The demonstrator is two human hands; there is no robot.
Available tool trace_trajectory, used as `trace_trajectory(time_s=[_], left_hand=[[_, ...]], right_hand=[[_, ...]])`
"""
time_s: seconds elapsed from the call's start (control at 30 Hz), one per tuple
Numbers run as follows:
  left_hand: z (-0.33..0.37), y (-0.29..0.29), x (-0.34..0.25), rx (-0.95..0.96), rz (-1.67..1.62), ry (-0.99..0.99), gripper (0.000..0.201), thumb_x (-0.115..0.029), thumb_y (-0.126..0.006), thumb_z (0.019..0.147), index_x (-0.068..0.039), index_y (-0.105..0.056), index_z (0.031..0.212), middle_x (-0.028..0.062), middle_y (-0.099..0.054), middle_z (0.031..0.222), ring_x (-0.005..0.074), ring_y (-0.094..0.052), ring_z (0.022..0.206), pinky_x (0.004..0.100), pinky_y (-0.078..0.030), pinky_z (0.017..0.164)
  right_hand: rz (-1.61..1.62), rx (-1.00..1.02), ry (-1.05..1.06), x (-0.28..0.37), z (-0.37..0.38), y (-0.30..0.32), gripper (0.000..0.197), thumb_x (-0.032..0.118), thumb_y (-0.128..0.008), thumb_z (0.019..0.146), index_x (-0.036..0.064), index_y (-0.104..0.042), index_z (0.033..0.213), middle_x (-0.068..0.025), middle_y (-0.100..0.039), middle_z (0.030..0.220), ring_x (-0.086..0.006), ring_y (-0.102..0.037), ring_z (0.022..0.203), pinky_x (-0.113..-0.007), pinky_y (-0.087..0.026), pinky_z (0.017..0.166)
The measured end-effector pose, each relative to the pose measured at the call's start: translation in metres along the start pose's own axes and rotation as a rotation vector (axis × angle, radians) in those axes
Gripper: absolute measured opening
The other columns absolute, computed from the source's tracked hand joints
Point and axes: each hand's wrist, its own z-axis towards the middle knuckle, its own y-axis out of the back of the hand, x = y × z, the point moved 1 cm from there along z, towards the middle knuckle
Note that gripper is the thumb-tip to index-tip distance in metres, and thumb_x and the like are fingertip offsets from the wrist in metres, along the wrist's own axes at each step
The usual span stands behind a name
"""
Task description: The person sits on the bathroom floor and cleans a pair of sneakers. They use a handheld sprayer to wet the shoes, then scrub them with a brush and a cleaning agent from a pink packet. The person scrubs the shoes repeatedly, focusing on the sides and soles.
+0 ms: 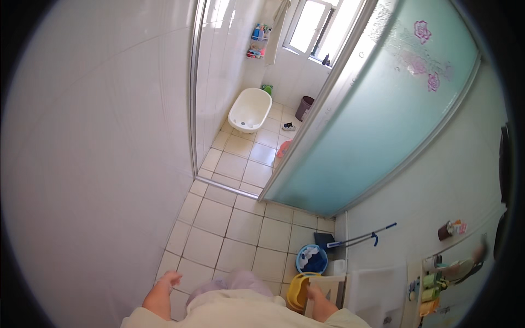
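Note:
My left hand (170, 278) hangs at my left side over the tiled floor. Its fingers are loosely bent and apart, with nothing seen in them. On the other side, my right hand (314, 293) is held low in front of a small pale cabinet or stool (330, 287), nearest to a yellow basin (297, 295). It looks empty, with its fingers loosely apart; I cannot tell whether it touches anything. Just beyond the yellow basin, a blue basin (312, 260) holds dark blue and white cloth.
Ahead, a metal-framed doorway has a frosted sliding door (377, 126) on its right. Through it are a white baby bathtub (250, 111), a dark bin (304, 108) and shoes (289, 126). A long-handled dustpan (325, 240) and a white sink (377, 290) line the right wall.

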Motion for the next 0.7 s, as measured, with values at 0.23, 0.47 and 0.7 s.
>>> trace_trajectory(time_s=[0.23,0.47,0.7], left_hand=[[0.083,0.056,-0.362,-0.213,0.421,-0.542,0.038,-0.030,-0.062,0.076,-0.003,-0.060,0.102,0.0097,-0.066,0.079,0.0150,-0.064,0.067,0.0286,-0.049,0.064],[0.136,0.052,-0.536,-0.231,0.602,-0.393,0.041,-0.030,-0.068,0.073,-0.003,-0.059,0.103,0.0110,-0.066,0.081,0.0205,-0.063,0.069,0.0323,-0.050,0.064],[0.229,0.039,-0.651,-0.105,0.710,-0.636,0.028,-0.024,-0.065,0.076,-0.001,-0.062,0.091,0.0112,-0.065,0.079,0.0210,-0.060,0.070,0.0350,-0.047,0.064]], right_hand=[[0.634,0.459,0.122,0.184,-0.017,-0.003,0.022,0.020,-0.060,0.076,-0.0015,-0.064,0.081,-0.0110,-0.058,0.067,-0.0230,-0.057,0.063,-0.034,-0.043,0.056],[0.251,0.240,0.539,0.611,0.215,-0.007,0.030,0.032,-0.056,0.083,0.0030,-0.061,0.083,-0.0086,-0.062,0.070,-0.0163,-0.057,0.059,-0.032,-0.045,0.052],[0.287,0.506,0.935,0.924,0.210,0.025,0.034,0.028,-0.060,0.079,0.0056,-0.060,0.105,-0.0152,-0.065,0.092,-0.0268,-0.063,0.083,-0.036,-0.049,0.074]])
